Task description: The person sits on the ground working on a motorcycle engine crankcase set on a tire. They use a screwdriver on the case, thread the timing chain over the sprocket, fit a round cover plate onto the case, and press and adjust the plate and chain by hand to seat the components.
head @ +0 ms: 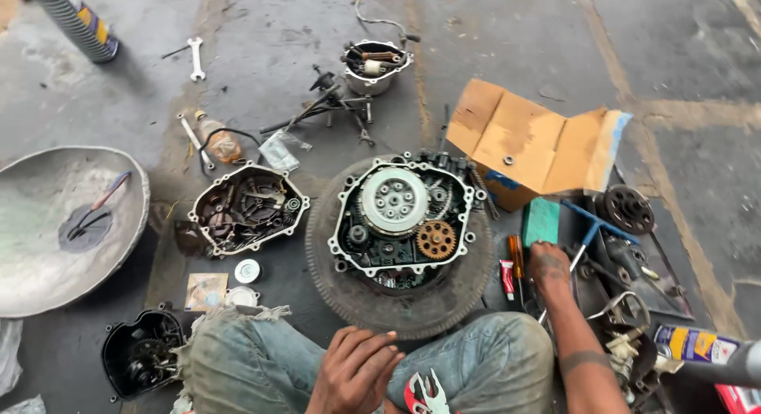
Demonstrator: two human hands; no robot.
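An open engine case (pixel 400 216) lies flat on an old tire (pixel 325 255) in front of my knees, showing a silver clutch (pixel 394 201) and a brass gear (pixel 435 239). My left hand (pixel 357 370) rests on my jeans with fingers spread and holds nothing. My right hand (pixel 547 263) reaches down to the right of the tire among tools. It is beside an orange-handled screwdriver (pixel 516 255), a red tube (pixel 507 277) and a green block (pixel 541 221). Its fingertips are hidden, so I cannot tell whether it grips anything.
A removed engine cover (pixel 247 208) lies left of the tire, and a dark cover (pixel 143 354) sits by my left knee. A cardboard box (pixel 531 140), a blue T-handle wrench (pixel 590 224) and a parts tray (pixel 634 263) are at right. A metal basin (pixel 47 231) is far left.
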